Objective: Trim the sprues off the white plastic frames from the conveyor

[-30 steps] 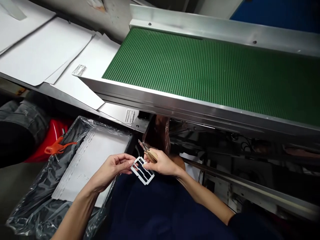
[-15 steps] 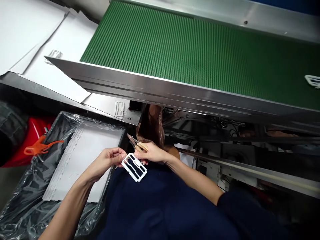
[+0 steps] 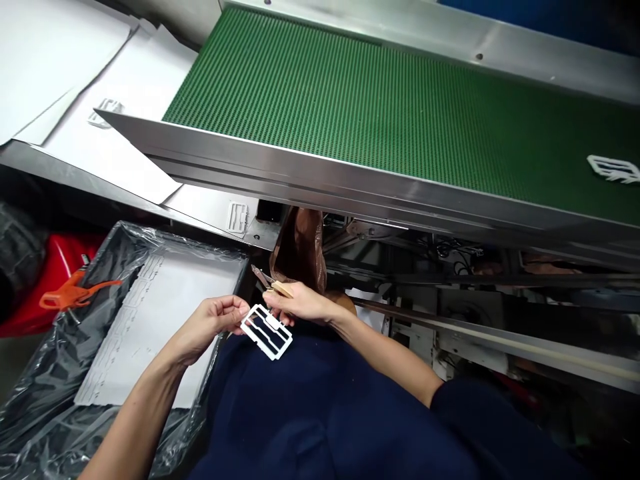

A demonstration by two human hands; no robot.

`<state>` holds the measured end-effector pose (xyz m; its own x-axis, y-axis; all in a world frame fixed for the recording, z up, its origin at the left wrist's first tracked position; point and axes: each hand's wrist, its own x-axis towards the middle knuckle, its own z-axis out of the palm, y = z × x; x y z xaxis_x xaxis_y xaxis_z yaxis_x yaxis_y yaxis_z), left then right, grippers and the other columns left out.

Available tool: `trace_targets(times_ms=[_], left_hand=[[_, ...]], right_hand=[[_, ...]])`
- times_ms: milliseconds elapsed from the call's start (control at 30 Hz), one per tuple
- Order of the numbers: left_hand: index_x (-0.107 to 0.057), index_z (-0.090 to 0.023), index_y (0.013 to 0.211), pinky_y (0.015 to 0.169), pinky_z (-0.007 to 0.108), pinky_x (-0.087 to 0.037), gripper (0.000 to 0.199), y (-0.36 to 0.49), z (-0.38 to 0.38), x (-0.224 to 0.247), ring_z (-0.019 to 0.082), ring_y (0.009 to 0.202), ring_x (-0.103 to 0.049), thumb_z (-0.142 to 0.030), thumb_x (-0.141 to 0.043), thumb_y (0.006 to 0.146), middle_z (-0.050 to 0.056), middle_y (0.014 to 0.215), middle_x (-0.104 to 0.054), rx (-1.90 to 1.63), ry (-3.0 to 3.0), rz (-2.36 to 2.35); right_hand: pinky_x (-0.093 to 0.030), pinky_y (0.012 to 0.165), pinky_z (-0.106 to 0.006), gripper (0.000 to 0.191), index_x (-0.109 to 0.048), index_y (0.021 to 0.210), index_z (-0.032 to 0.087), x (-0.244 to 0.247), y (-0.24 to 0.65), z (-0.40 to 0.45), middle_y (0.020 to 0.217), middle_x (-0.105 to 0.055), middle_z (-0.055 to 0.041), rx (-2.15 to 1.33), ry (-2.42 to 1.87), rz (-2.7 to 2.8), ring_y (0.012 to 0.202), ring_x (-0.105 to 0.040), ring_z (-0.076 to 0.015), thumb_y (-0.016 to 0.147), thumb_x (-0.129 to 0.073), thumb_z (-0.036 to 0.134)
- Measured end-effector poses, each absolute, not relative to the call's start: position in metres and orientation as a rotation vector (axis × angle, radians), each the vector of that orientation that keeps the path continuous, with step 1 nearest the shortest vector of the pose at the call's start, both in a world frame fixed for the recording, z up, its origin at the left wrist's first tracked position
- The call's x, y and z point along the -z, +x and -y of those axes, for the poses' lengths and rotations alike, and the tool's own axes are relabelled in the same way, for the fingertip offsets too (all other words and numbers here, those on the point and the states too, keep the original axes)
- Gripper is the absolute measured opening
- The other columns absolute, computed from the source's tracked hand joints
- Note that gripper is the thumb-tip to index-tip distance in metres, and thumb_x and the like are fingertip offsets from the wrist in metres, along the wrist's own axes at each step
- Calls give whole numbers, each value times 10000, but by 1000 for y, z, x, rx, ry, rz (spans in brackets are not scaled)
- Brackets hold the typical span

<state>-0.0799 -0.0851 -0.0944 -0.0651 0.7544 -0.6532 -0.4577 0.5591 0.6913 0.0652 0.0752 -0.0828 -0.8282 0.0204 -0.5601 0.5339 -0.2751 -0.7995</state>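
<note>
We stand at a long conveyor [image 3: 350, 113] with a green studded belt, running across our view between brushed steel rails [image 3: 320, 167]. To our left, a steel tabletop [image 3: 75, 167] carries overlapping white sheets [image 3: 65, 60]. Beneath the conveyor it is dim, with wiring [image 3: 453, 250] and pale metal framing [image 3: 450, 340] among the shadows. Lower left, we see a dark bin lined with clear plastic [image 3: 45, 400], beside a red object [image 3: 55, 267] with an orange clip [image 3: 75, 293] on it. A blue panel [image 3: 550, 20] shows beyond the far rail, and grey floor [image 3: 15, 363] shows at the left edge.
</note>
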Motion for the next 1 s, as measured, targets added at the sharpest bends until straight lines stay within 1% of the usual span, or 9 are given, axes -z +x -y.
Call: trace_targets(times_ms=[100, 167, 233, 300, 367, 667, 800, 900, 1000], left_hand=[[-558, -150, 750, 579, 226, -407, 221, -79, 86, 91, 122, 603, -533, -346, -659, 767, -4, 660, -570, -1003, 330, -1289], [-548, -160, 744, 577, 232, -402, 213, -78, 87, 86, 127, 610, -527, -349, -635, 789, -5, 667, -557, -1005, 403, -1310], [-546, -164, 719, 645, 240, -412, 211, -77, 87, 80, 146, 730, -543, -342, -614, 810, 20, 790, -576, -1038, 520, -1372], [-551, -163, 703, 728, 249, -412, 214, -76, 87, 74, 170, 881, -538, -331, -591, 831, 49, 999, -572, -1077, 625, -1420], [-556, -167, 715, 753, 256, -415, 206, -76, 86, 69, 179, 926, -537, -322, -564, 850, 59, 1109, -552, -1097, 679, -1403], [-563, -177, 780, 750, 254, -419, 154, -71, 77, 46, 162, 848, -572, -257, -494, 891, 45, 967, -625, -1044, 1075, -1537], [-557, -187, 826, 711, 244, -411, 142, -69, 80, 37, 148, 799, -565, -247, -457, 906, 20, 890, -615, -955, 1165, -1641], [-543, -189, 833, 693, 249, -399, 144, -70, 84, 35, 145, 765, -550, -245, -436, 912, 11, 850, -600, -886, 1203, -1700], [-526, -191, 823, 648, 246, -386, 158, -73, 84, 33, 136, 702, -527, -245, -411, 917, -4, 785, -579, -817, 1234, -1710]], right_hand=[[-405, 518, -183, 332, -494, 824, 154, 87, 68, -73, 666, -531, 37, 2196, 612, -1758, 549, -487, -63, 680, -704, 367], [-411, 562, -195, 323, -494, 842, 155, 88, 70, -72, 684, -542, 36, 2225, 571, -1763, 590, -504, -74, 656, -720, 291], [-414, 588, -207, 305, -496, 853, 154, 89, 72, -71, 703, -542, 33, 2261, 535, -1738, 614, -509, -81, 671, -704, 283], [-410, 611, -213, 315, -503, 856, 150, 88, 73, -70, 720, -532, 33, 2316, 515, -1712, 629, -497, -78, 669, -709, 298], [-402, 624, -214, 334, -506, 849, 144, 86, 74, -70, 736, -522, 31, 2371, 496, -1690, 640, -480, -76, 657, -723, 311], [-408, 664, -230, 320, -466, 855, 161, 83, 74, -64, 749, -485, 29, 2444, 417, -1660, 668, -466, -84, 699, -688, 331], [-409, 661, -230, 243, -503, 939, 168, 63, 83, -78, 825, -540, 1, 1981, 439, -2088, 695, -493, -95, 797, -572, 353], [-406, 771, -273, 314, -503, 1083, 188, 38, 92, -95, 1002, -577, -39, 1495, 357, -2447, 855, -532, -144, 795, -548, 306], [-382, 809, -310, 395, -505, 1132, 195, 15, 96, -108, 1023, -580, -52, 1073, 217, -2625, 911, -522, -183, 748, -558, 271]])
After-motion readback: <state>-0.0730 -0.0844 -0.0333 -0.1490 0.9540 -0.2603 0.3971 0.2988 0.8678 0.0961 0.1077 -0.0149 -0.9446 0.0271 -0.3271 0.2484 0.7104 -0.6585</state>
